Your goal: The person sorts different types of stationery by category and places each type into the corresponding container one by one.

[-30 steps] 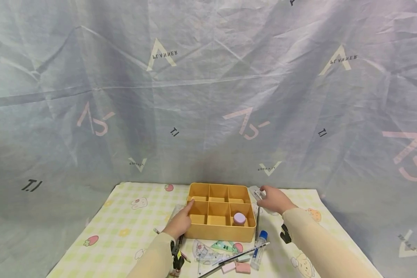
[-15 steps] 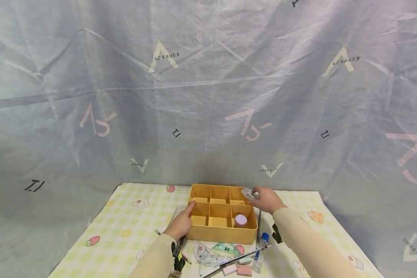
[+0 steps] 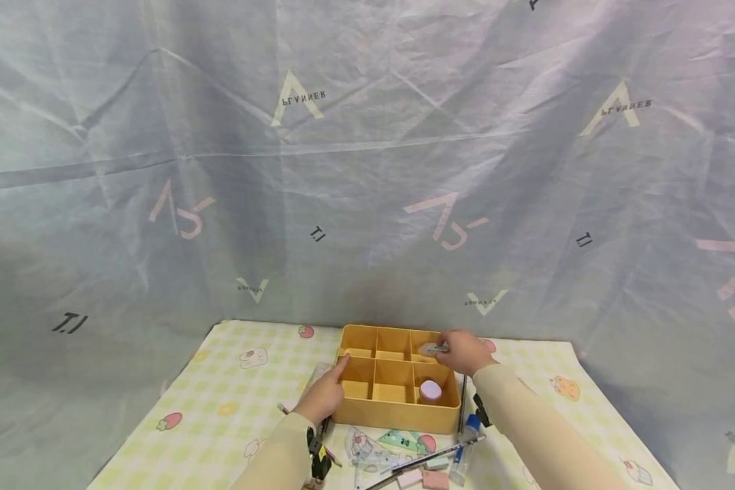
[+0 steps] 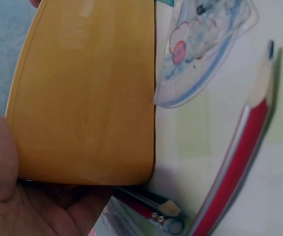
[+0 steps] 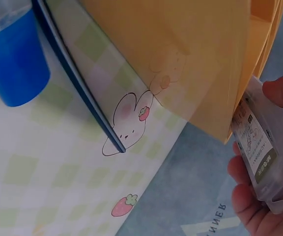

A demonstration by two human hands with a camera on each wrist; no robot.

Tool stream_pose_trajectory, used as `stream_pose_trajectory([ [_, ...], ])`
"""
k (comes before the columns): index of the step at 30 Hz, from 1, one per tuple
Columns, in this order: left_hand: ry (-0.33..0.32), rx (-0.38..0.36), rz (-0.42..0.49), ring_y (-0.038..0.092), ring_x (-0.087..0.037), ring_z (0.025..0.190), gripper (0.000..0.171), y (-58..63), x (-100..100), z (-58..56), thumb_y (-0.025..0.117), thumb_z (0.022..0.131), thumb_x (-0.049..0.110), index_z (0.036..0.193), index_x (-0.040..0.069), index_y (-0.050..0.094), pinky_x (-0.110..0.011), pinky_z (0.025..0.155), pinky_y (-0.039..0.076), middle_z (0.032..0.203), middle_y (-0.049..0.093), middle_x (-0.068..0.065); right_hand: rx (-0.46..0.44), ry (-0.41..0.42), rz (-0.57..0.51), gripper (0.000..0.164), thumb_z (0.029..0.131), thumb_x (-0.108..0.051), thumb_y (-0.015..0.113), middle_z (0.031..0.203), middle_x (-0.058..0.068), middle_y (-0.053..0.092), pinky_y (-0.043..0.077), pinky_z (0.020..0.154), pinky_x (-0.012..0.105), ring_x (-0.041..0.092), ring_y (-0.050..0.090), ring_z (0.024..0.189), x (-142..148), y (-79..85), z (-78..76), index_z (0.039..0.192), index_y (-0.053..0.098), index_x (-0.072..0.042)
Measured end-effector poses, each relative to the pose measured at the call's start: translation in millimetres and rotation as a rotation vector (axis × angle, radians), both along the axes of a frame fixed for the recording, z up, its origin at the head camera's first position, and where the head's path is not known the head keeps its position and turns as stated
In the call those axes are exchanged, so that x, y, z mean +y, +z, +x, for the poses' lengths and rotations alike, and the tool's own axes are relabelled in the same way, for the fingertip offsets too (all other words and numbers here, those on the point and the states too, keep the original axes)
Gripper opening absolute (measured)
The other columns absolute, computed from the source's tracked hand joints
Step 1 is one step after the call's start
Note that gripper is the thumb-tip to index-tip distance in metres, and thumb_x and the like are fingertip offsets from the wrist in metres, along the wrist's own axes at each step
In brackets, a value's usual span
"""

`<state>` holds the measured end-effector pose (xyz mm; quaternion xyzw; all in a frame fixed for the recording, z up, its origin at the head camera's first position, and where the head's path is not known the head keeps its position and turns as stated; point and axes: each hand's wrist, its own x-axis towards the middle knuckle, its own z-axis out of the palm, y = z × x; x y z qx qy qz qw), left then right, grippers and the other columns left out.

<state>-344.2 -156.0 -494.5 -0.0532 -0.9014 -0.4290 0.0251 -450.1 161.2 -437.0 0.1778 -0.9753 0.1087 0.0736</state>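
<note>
A yellow organizer box (image 3: 398, 416) with two rows of compartments stands on the table. At its left side my left hand (image 3: 323, 395) grips the wall, thumb near the rim and fingers against the outside. My right hand (image 3: 465, 352) pinches a small clear plastic case (image 5: 267, 142) with a printed label. That case is over the back right compartment, close to the rim in the right wrist view. A round lilac-topped item (image 3: 430, 390) sits in the front right compartment.
Before the box lie clear rulers (image 3: 367, 449), a striped pencil (image 3: 441, 450), pink erasers (image 3: 435, 479) and a blue-capped clear tube (image 3: 465, 449). A red pencil (image 4: 230, 167) lies near the left hand. A grey printed curtain (image 3: 367, 170) hangs behind the table.
My right hand has carried the clear case leftward from beside the box to over the back right compartment. My left hand stays at the box's left side. The head view has shifted slightly.
</note>
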Motion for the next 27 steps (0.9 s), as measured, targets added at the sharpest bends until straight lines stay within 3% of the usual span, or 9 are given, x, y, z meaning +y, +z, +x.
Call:
stream_pose_trajectory([
  [5,0.001,0.015,-0.001,0.040,-0.044,0.141,0.073,1.4,0.4,0.0,0.040,0.092,-0.005,0.161,0.017,0.031,-0.057,0.108,0.041,0.156,0.041,-0.022,0.035,0.014,0.025,0.022,0.089,-0.030,0.079,0.095,0.004,0.072,0.055,0.082,0.049,0.026,0.065,0.088,-6.8,-0.8,-0.5,0.102,0.075,-0.013],
  [14,-0.008,0.011,0.020,0.037,-0.043,0.143,0.073,-6.9,1.5,-5.8,0.038,0.092,-0.006,0.161,0.015,0.029,-0.059,0.115,0.031,0.157,0.040,-0.021,0.216,0.093,0.172,0.014,0.084,-0.021,0.081,0.088,0.002,0.074,0.048,0.084,0.046,0.028,0.057,0.084,-15.6,-15.3,-11.2,0.095,0.077,-0.014],
  [22,-0.020,0.004,0.040,0.035,-0.042,0.145,0.074,-5.9,0.5,-5.2,0.037,0.091,-0.007,0.161,0.014,0.028,-0.060,0.116,0.029,0.158,0.038,-0.019,0.179,0.104,0.202,0.011,0.084,-0.020,0.081,0.086,-0.005,0.073,0.043,0.091,0.049,0.025,0.051,0.087,-19.1,-24.5,-25.7,0.094,0.077,-0.022],
  [27,0.004,-0.004,0.029,0.036,-0.041,0.144,0.074,-4.0,1.8,-4.3,0.038,0.092,-0.007,0.161,0.017,0.030,-0.058,0.117,0.029,0.158,0.039,-0.019,0.134,0.137,0.196,0.013,0.085,-0.018,0.080,0.085,-0.007,0.073,0.040,0.096,0.054,0.027,0.051,0.090,-17.5,-26.4,-30.1,0.096,0.078,-0.024],
])
